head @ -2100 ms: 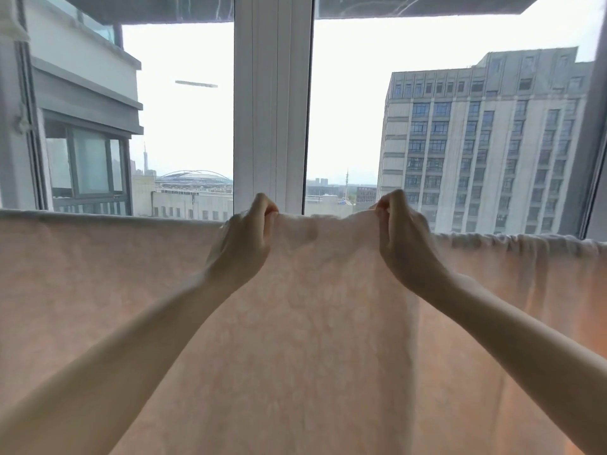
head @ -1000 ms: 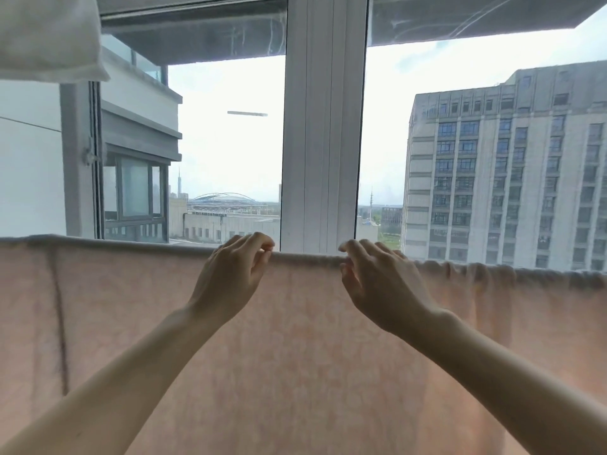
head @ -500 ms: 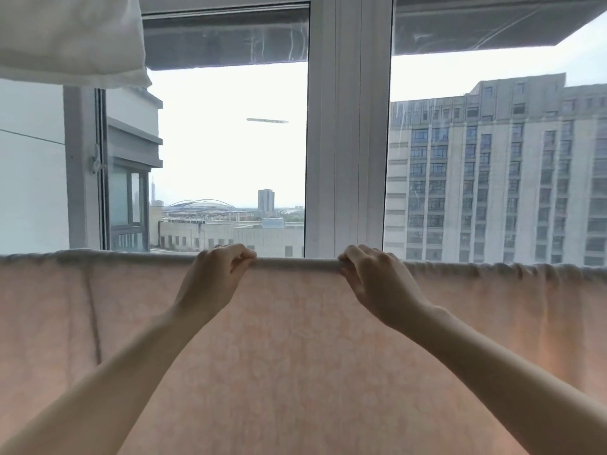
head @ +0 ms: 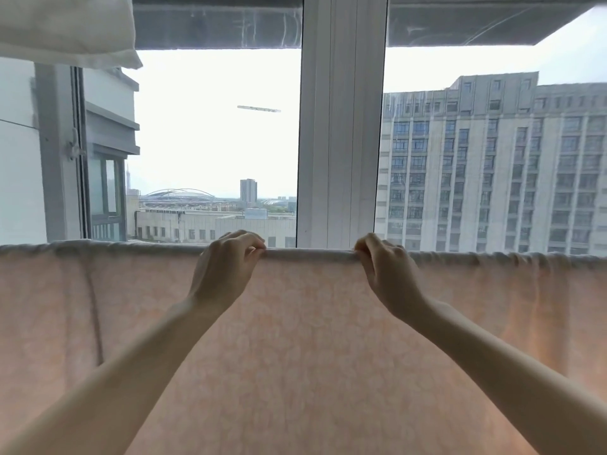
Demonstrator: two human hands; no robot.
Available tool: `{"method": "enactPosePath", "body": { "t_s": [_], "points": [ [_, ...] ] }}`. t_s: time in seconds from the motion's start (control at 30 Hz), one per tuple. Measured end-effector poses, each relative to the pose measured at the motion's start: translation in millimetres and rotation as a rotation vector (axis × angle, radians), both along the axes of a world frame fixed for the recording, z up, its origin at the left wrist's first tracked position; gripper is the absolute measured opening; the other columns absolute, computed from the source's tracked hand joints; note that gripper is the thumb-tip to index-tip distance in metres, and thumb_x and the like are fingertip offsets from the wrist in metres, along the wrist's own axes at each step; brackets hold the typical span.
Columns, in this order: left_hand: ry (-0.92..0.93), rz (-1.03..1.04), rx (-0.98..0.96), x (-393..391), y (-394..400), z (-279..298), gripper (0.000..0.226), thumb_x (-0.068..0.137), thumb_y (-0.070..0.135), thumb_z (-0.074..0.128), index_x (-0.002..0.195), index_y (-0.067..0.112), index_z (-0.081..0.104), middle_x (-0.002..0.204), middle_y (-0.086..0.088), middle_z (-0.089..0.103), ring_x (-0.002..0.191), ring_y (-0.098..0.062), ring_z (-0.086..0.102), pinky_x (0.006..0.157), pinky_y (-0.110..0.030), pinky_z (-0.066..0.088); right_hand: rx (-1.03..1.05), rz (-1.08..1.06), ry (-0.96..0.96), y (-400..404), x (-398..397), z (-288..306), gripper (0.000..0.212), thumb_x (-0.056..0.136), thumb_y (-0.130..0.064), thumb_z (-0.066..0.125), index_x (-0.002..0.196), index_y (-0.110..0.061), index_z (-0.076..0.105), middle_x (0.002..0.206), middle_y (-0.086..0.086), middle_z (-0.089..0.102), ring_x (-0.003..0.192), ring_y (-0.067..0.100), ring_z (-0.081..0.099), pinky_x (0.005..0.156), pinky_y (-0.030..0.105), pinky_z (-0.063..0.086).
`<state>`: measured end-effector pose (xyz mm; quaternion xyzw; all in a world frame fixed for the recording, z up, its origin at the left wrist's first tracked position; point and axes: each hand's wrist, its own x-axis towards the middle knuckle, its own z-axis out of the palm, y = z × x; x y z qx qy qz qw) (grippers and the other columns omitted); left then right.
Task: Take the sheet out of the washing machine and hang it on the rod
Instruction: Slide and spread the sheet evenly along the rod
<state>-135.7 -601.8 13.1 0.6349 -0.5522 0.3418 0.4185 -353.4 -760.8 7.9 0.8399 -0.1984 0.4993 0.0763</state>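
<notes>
A pale peach sheet hangs draped over a horizontal rod, which the cloth hides; its folded top edge runs across the whole view. My left hand pinches the sheet's top edge left of centre. My right hand grips the same edge right of centre, fingers curled over it. Between the hands the top edge lies smooth and taut; to the right it is bunched into small gathers. A vertical crease shows in the sheet at the left.
A window with a white central frame post stands right behind the rod. A white cloth hangs at the upper left. Outside are a tall grey building and low roofs.
Both hands let go of the raised sheet, lowered, then took hold of its top edge on the rod and moved apart. The view shifted so the window post sits further right.
</notes>
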Motion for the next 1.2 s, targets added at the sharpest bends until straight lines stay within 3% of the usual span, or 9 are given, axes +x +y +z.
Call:
{"method": "enactPosePath", "body": {
  "t_s": [0.1, 0.23, 0.4, 0.53, 0.63, 0.73, 0.8, 1.03, 1.2],
  "points": [
    [-0.002, 0.014, 0.029, -2, -4, 1, 0.009, 0.094, 0.015, 0.061, 0.098, 0.012, 0.068, 0.101, -0.001, 0.071, 0.088, -0.019, 0.067, 0.076, -0.035, 0.055, 0.103, 0.04, 0.017, 9, 0, 8, 0.01, 0.098, -0.012, 0.05, 0.098, -0.006, 0.057, 0.076, 0.003, 0.063, 0.064, 0.016, 0.058, 0.074, 0.03, 0.052],
    [0.002, -0.097, -0.077, -16, -5, -8, 0.007, 0.1, 0.018, 0.051, 0.1, 0.013, 0.056, 0.115, -0.003, 0.07, 0.1, -0.02, 0.067, 0.081, -0.037, 0.055, 0.216, 0.159, -0.159, 23, -16, 17, 0.008, 0.1, -0.01, 0.045, 0.094, -0.009, 0.05, 0.076, -0.002, 0.057, 0.059, 0.004, 0.05, 0.056, 0.009, 0.042],
    [-0.027, -0.152, -0.044, -27, -11, -28, 0.008, 0.101, 0.019, 0.045, 0.095, 0.015, 0.051, 0.121, -0.006, 0.068, 0.114, -0.02, 0.062, 0.099, -0.049, 0.048, 0.132, 0.175, -0.076, 23, -30, -12, 0.011, 0.1, -0.012, 0.043, 0.095, -0.005, 0.049, 0.106, 0.009, 0.065, 0.097, 0.018, 0.06, 0.082, 0.008, 0.038],
    [-0.048, -0.166, -0.16, -38, -13, -20, 0.008, 0.099, 0.013, 0.049, 0.097, 0.007, 0.054, 0.12, -0.008, 0.068, 0.112, -0.019, 0.063, 0.096, -0.053, 0.05, 0.134, 0.15, -0.167, 16, -43, 5, 0.012, 0.101, -0.013, 0.041, 0.101, -0.005, 0.049, 0.116, 0.003, 0.061, 0.107, -0.005, 0.041, 0.086, -0.008, 0.024],
    [-0.103, -0.147, -0.125, -41, -18, -27, 0.01, 0.099, 0.016, 0.049, 0.096, 0.009, 0.055, 0.12, -0.005, 0.068, 0.117, -0.015, 0.06, 0.105, -0.049, 0.045, 0.065, 0.142, -0.142, 10, -45, -8, 0.01, 0.1, -0.013, 0.04, 0.095, -0.008, 0.047, 0.116, 0.016, 0.065, 0.119, 0.015, 0.049, 0.097, -0.002, 0.022],
    [-0.143, -0.171, -0.096, -37, -22, -43, 0.008, 0.098, 0.016, 0.051, 0.096, 0.011, 0.057, 0.125, -0.005, 0.066, 0.126, -0.014, 0.055, 0.105, -0.045, 0.046, -0.01, 0.088, -0.023, 0, -49, -29, 0.008, 0.101, -0.013, 0.041, 0.094, -0.015, 0.044, 0.132, 0.013, 0.058, 0.137, 0.021, 0.039, 0.113, 0.03, 0.032],
    [-0.172, -0.184, -0.128, -36, -22, -49, 0.011, 0.1, 0.016, 0.05, 0.098, 0.011, 0.059, 0.127, -0.005, 0.064, 0.128, -0.016, 0.053, 0.107, -0.044, 0.044, -0.079, 0.068, -0.015, 0, -54, -33, 0.005, 0.1, -0.012, 0.043, 0.097, -0.013, 0.046, 0.135, 0.012, 0.056, 0.141, 0.02, 0.034, 0.112, 0.043, 0.035],
    [-0.234, -0.141, -0.079, -30, -22, -47, 0.012, 0.1, 0.016, 0.051, 0.101, 0.011, 0.062, 0.129, -0.004, 0.062, 0.129, -0.019, 0.052, 0.111, -0.041, 0.039, -0.151, -0.005, 0.078, -3, -49, -33, 0.001, 0.099, -0.013, 0.049, 0.099, -0.011, 0.049, 0.137, 0.012, 0.053, 0.139, 0.026, 0.037, 0.111, 0.048, 0.035],
    [-0.23, -0.109, -0.041, -26, -21, -30, 0.008, 0.09, 0.011, 0.064, 0.098, 0.012, 0.066, 0.114, 0.0, 0.068, 0.108, -0.016, 0.063, 0.099, -0.037, 0.048, -0.133, 0.045, 0.091, 1, -26, -5, 0.011, 0.094, -0.026, 0.053, 0.101, -0.018, 0.052, 0.105, 0.0, 0.066, 0.099, 0.015, 0.06, 0.094, 0.039, 0.049]
  ]
}}
